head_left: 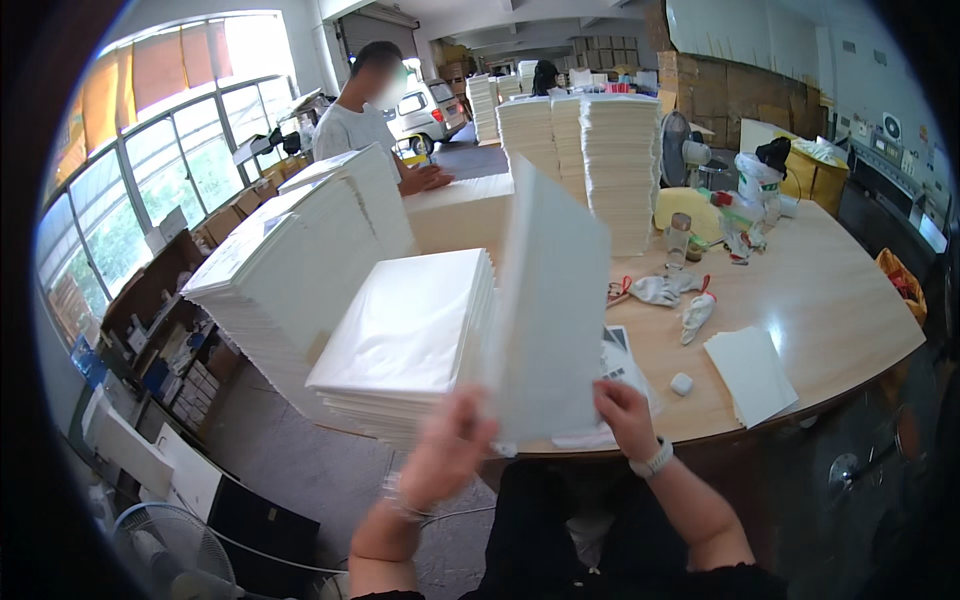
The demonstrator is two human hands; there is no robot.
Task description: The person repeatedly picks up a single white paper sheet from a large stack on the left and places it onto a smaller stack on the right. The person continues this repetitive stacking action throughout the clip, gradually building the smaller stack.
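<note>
Upright in front of me stand white paper sheets (555, 300), tilted over the table and blurred along their left side. My right hand (625, 418), wearing a light wristband, pinches their lower right edge. Curled at the lower left edge, and smeared by motion, my left hand (450, 455) grips the same sheets. Just left of them is a pile of white paper (410, 320) with a smooth top sheet. Behind the held sheets, a printed sheet (622, 355) lies partly hidden on the table.
Tall paper stacks (618, 175) rise at the back and left. On the wooden table (830, 270) lie work gloves (660, 290), a glass jar (678, 240), a small white block (682, 384) and loose white sheets (752, 375). A person (365, 120) stands beyond the left stacks. A fan (170, 550) is lower left.
</note>
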